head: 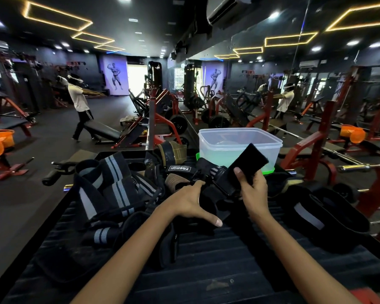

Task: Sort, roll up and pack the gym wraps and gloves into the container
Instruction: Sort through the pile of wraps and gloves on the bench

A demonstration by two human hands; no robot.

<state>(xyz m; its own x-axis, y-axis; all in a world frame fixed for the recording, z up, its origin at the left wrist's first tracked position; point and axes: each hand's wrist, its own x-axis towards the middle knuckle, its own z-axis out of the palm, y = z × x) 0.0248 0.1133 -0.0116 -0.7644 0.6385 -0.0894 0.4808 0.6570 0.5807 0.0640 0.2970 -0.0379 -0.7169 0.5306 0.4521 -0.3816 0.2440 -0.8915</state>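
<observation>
— How far along?
— Barely. My right hand (251, 186) grips a black wrap (246, 164); left hand (192, 204) presses flat-fingered on the pile (119, 185) beside it.
— Container (239, 145)?
— Just beyond my right hand, nothing packed. All remains.

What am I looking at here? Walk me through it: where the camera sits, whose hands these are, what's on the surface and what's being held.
There is no robot here. The one picture comes from a camera worn on a person's head, looking forward and down in a gym. The two bare arms are that person's own. The right hand grips a flat black wrap, raised in front of a clear plastic container, which looks empty. The left hand rests on the pile of gear, fingers reaching into black straps. On the dark ribbed surface lie grey-striped black wraps and a tan-and-black glove. Nothing looks packed yet.
</observation>
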